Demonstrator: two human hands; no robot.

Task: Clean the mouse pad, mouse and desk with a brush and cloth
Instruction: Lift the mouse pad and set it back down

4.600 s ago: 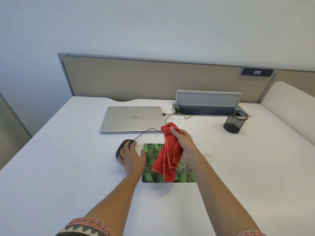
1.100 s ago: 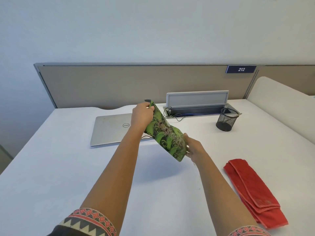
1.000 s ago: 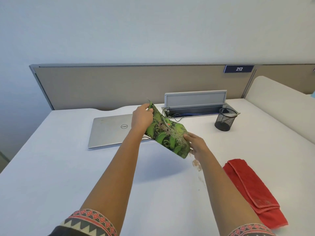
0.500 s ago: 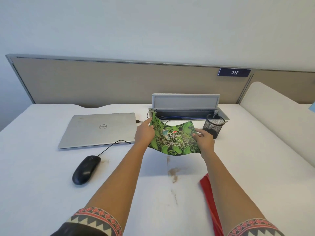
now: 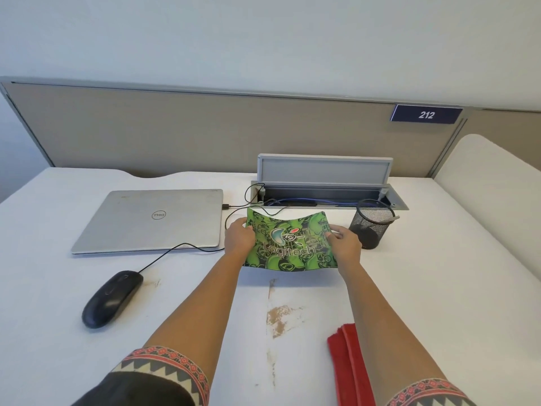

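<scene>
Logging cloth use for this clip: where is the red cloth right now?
In the head view the red cloth lies folded on the desk at the lower right, partly hidden by the right forearm, just right of the brown dirt patch.

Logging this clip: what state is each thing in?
Green printed mouse pad: lifted, held between both hands.
Left hand: grips its left edge.
Right hand: grips its right edge.
Silver laptop: closed.
Black corded mouse: lying untouched.
Red terry cloth: folded.
White desk: dirt-smeared.
Grey cable hatch: open.
</scene>
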